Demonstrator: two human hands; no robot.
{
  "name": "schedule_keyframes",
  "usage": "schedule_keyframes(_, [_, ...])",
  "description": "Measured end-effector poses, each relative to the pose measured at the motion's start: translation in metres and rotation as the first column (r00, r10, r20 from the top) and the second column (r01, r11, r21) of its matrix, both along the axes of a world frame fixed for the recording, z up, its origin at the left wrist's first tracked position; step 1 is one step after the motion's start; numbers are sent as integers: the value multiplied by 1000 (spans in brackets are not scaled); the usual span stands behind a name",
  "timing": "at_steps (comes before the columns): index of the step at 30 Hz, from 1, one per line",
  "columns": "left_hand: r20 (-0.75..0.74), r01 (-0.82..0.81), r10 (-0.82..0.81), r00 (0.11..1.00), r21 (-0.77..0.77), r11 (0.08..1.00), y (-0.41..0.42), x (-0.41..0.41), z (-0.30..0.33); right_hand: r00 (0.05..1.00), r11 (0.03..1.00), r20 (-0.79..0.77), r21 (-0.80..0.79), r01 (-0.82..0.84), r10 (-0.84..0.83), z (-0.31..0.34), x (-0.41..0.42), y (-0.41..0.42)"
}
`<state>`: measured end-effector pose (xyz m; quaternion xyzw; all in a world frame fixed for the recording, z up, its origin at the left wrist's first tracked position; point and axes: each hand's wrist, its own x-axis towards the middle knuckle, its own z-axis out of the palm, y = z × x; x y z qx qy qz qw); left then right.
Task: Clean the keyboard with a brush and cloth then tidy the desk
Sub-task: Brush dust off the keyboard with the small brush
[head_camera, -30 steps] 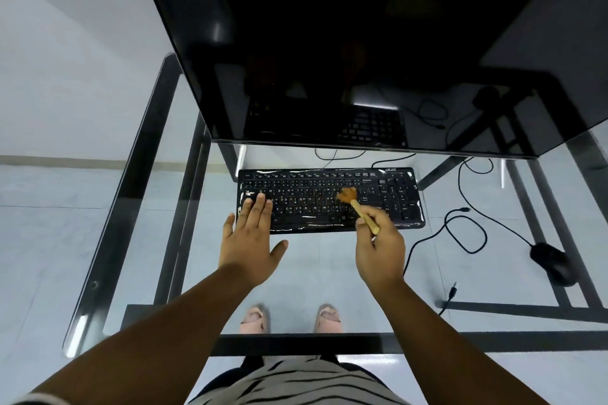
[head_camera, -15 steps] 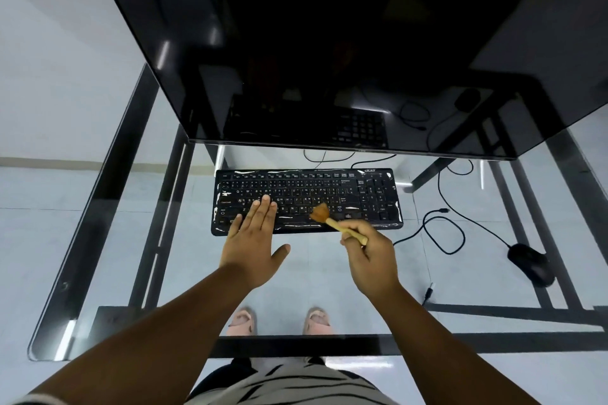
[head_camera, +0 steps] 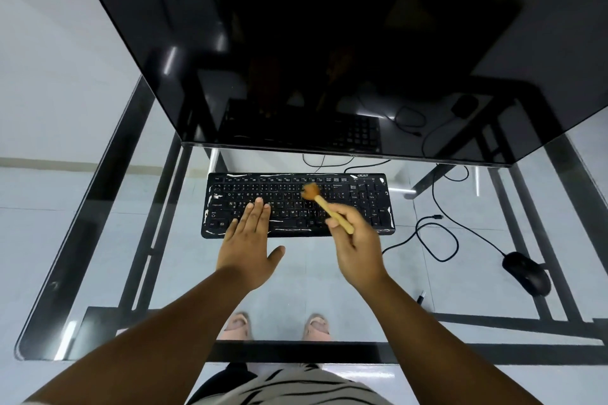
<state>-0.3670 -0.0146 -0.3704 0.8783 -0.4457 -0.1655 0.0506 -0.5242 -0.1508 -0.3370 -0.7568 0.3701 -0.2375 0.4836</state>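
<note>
Swept up and back since half a second ago: brush [head_camera: 324,204] bristles now over the upper middle rows of the keyboard [head_camera: 297,205], against the front edge of the keys before. Shifted too, the framing, with the monitor [head_camera: 329,43] filling more of the upper view.

Largest to smallest. Dark, switched off, looming over everything: monitor, mirroring keyboard and cables. Beneath it, glass desk [head_camera: 98,256] on a black frame, floor and slippered feet visible through the top. Centred just in front of the monitor's lower edge: black keyboard, pale streaks shining along its borders. Well off to the right, black mouse [head_camera: 525,273], its cable looping back toward the monitor; a loose plug end lying near the desk's front right.

Left hand [head_camera: 248,250] flat and spread, gripping nothing, fingertips resting on the left-hand keys, apparently steadying the board. Right hand [head_camera: 357,246] closed around the wooden handle of the brush, bristle head blurred, on or just above the keys.

Judged progress: early, brushing step under way, right-hand block and number pad probably left to do. No cloth visible anywhere, so wiping not begun; cables and mouse lying untidied.
</note>
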Motion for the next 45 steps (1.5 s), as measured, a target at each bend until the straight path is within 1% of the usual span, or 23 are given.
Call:
schedule_keyframes(3, [6,-37,37,999,-1,999,1,0,0,989,990,-45,25,-136,137,0,14,7])
schedule_keyframes(5, [21,-41,40,999,13,999,4,1,0,964,974,-144,19,-225,225,-4,20,10])
schedule_keyframes(6, [29,-41,41,999,17,999,5,2,0,951,972,-214,-21,-235,225,-6,21,12])
schedule_keyframes(8, [35,-47,46,998,18,999,6,4,1,954,987,-292,-119,-111,72,-7,22,14])
schedule_keyframes(10, [40,-51,50,998,24,998,7,6,1,972,987,-217,-150,61,-93,-8,22,14])
schedule_keyframes(11, [40,-52,51,998,26,998,7,7,1,982,990,-169,-126,63,-84,-8,22,13])
schedule_keyframes(13, [42,-54,53,998,25,998,9,9,1,991,995,-107,-50,-87,81,-5,26,15])
schedule_keyframes(15, [47,-48,46,998,34,998,11,11,0,960,973,-166,-13,-232,227,-2,29,18])
schedule_keyframes(17, [44,-38,36,998,41,998,12,12,0,956,985,-261,-73,-156,132,-6,31,17])
schedule_keyframes(19, [45,-30,28,999,46,999,13,13,0,971,993,-235,-118,9,-37,-8,31,16])
schedule_keyframes(20, [47,-26,24,999,48,999,13,15,0,982,994,-182,-103,34,-52,-6,31,16])
schedule_keyframes(22, [51,-18,15,999,47,999,14,16,0,994,999,-99,-18,-51,49,-3,30,16])
schedule_keyframes(24, [55,-16,14,998,40,999,16,17,-1,976,988,-154,1,-156,155,-1,25,17])
schedule_keyframes(26, [61,-16,13,998,44,999,16,17,-1,970,995,-235,-63,-75,58,-8,18,12])
schedule_keyframes(28, [60,-19,17,998,41,999,15,16,-1,970,993,-225,-97,70,-91,-11,14,8])
schedule_keyframes(31, [60,-29,26,998,42,999,14,15,1,994,1000,-111,9,13,-12,-6,12,7])
schedule_keyframes(33, [64,-31,28,998,50,998,13,15,2,989,999,-138,10,-51,52,-3,8,7])
schedule_keyframes(36, [55,-42,39,998,53,998,11,14,4,975,991,-181,-61,118,-127,-7,5,0])
schedule_keyframes(38, [60,-51,47,997,52,997,9,13,7,973,980,-119,-47,192,-196,-5,6,-5])
schedule_keyframes(40, [74,-65,64,995,16,998,6,11,8,993,995,-57,11,103,-103,0,10,-9])
schedule_keyframes(42, [75,-85,88,993,-37,996,2,10,10,997,999,-76,39,-30,33,2,12,-10])
schedule_keyframes(43, [72,-88,92,993,-51,995,0,10,11,992,999,-115,22,-41,43,0,12,-10])
schedule_keyframes(45, [74,-75,80,994,-63,995,-5,8,12,984,997,-164,-39,68,-74,-3,10,-14])
